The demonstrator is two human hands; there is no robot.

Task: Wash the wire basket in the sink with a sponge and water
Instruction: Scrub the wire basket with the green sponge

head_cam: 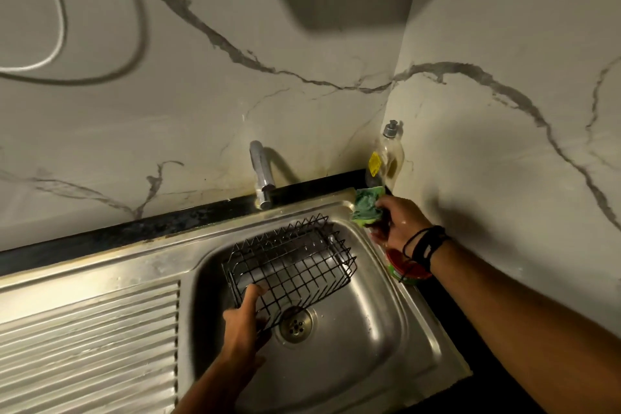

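A black wire basket (295, 262) lies tilted inside the steel sink (396, 329), above the drain (295, 324). My left hand (243, 319) grips the basket's near left corner, thumb over the wire. At the sink's back right corner my right hand (398, 223) holds a green and yellow sponge (366, 208) over the rim, apart from the basket. The tap (260, 175) stands behind the sink and no water runs from it.
A clear dish soap bottle (386, 158) stands in the wall corner behind the sponge. A red and green round container (406, 274) sits on the right rim under my right wrist. The ribbed draining board (87, 329) lies left of the basin. Marble walls close in behind and right.
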